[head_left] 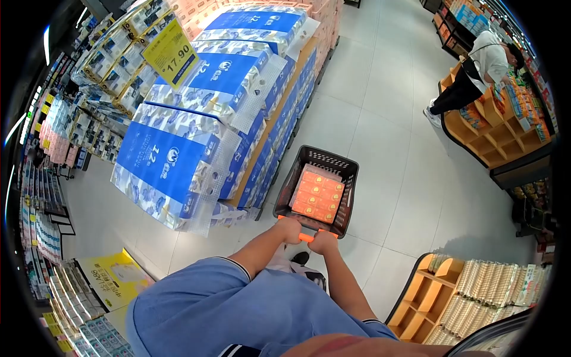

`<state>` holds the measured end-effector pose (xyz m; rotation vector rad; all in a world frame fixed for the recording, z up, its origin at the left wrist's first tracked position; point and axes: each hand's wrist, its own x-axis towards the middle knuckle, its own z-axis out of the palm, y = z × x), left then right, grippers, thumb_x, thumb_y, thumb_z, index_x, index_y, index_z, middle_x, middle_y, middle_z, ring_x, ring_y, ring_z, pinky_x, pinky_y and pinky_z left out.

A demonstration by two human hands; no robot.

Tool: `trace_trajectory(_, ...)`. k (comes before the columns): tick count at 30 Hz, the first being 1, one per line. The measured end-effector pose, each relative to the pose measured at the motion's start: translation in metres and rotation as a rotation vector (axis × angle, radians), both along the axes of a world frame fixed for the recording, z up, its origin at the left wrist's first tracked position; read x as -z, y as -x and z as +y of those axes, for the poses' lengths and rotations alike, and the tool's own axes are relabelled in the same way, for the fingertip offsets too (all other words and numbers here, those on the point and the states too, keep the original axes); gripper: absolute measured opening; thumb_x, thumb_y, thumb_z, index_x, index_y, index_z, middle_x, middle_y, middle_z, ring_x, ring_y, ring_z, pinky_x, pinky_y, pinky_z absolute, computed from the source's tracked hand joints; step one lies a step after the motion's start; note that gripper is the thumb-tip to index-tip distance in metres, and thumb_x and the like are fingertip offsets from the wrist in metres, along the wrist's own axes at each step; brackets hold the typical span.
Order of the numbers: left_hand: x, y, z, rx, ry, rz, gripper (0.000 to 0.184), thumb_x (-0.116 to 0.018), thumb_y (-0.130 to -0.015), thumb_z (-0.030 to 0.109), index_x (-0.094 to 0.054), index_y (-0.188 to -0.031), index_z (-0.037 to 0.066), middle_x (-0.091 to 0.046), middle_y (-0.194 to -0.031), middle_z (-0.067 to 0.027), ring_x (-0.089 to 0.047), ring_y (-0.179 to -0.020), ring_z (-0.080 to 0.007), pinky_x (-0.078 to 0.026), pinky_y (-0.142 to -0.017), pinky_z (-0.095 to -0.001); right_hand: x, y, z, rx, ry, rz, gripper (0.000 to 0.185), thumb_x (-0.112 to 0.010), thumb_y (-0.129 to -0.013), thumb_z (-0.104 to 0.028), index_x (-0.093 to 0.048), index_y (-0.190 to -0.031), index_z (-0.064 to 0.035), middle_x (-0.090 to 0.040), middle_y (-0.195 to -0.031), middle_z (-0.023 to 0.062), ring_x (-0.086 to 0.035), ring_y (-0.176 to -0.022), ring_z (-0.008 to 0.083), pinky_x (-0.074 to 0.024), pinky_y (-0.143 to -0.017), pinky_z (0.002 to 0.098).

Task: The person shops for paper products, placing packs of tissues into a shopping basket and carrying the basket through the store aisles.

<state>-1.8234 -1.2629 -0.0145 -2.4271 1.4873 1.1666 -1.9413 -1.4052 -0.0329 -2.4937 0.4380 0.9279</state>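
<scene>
My left hand (289,230) is wrapped round the orange handle (306,237) of a black shopping basket. Close beside it, my right hand (324,242) grips the same handle further right. The black shopping basket (353,178) is on the floor straight ahead of me, with perforated plastic sides. Inside lies an orange-red multipack (318,193) with small round yellow marks, apparently wrapped in clear film. Whether the basket has wheels is hidden.
Stacked blue-and-white packs (172,160) stand close on the left, under a yellow 17.90 price sign (171,55). A person (476,71) bends over a wooden display (493,140) at upper right. Another wooden shelf (425,297) stands at lower right. Pale tiled floor (380,149) runs ahead.
</scene>
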Motion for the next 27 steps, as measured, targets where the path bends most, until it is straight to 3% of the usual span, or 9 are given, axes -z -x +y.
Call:
trace_trajectory(6, -0.011, -0.073, -0.045, 0.095, 0.145, -0.071, 0.037, -0.062, -0.07, 0.042, -0.074, -0.076, 0.008, -0.071, -0.076, -0.0139, -0.068, -0.076, -0.0324, -0.054, -0.067, -0.0449, -0.016, -0.073, -0.046, 0.047, 0.01, 0.033, 0.039, -0.059, -0.074, -0.034, -0.074, -0.094, -0.0045, -0.071, -0.1, 0.0183, -0.068, -0.099, 0.0312, -0.0533, -0.086, 0.0408)
trace_trajectory(12, 0.009, -0.136, -0.092, 0.101, 0.263, -0.113, 0.042, -0.064, -0.07, 0.045, -0.075, -0.079, 0.005, -0.071, -0.085, -0.0173, -0.069, -0.082, -0.0314, -0.055, -0.072, -0.0436, -0.007, -0.131, -0.092, 0.035, 0.044, 0.091, 0.044, -0.06, -0.076, -0.04, -0.073, -0.098, -0.0042, -0.07, -0.105, 0.019, -0.066, -0.103, 0.0323, -0.0515, -0.091, 0.0395)
trace_trajectory(16, 0.004, -0.18, -0.126, -0.049, 0.215, 0.072, 0.046, -0.071, -0.066, 0.047, -0.074, -0.079, 0.003, -0.071, -0.086, -0.0179, -0.069, -0.085, -0.0319, -0.056, -0.075, -0.043, -0.009, -0.173, -0.124, 0.011, 0.06, 0.182, 0.047, -0.061, -0.077, -0.043, -0.073, -0.101, -0.0042, -0.068, -0.109, 0.019, -0.064, -0.106, 0.0331, -0.0496, -0.095, 0.0384)
trace_trajectory(23, -0.005, -0.227, -0.17, -0.072, 0.179, 0.145, 0.047, -0.073, -0.062, 0.047, -0.074, -0.08, 0.003, -0.072, -0.084, -0.0162, -0.069, -0.08, -0.0315, -0.056, -0.07, -0.0436, -0.007, -0.215, -0.169, -0.032, 0.071, 0.172, 0.044, -0.061, -0.077, -0.043, -0.074, -0.096, -0.0054, -0.068, -0.111, 0.0175, -0.064, -0.106, 0.032, -0.0501, -0.094, 0.0384)
trace_trajectory(27, -0.008, -0.25, -0.201, -0.063, 0.178, 0.107, 0.049, -0.072, -0.062, 0.048, -0.074, -0.08, 0.003, -0.071, -0.081, -0.0167, -0.069, -0.078, -0.0314, -0.056, -0.069, -0.0439, -0.015, -0.242, -0.202, -0.063, 0.042, 0.167, 0.042, -0.061, -0.074, -0.041, -0.073, -0.092, -0.0051, -0.07, -0.096, 0.0193, -0.066, -0.1, 0.0328, -0.0522, -0.089, 0.0392)
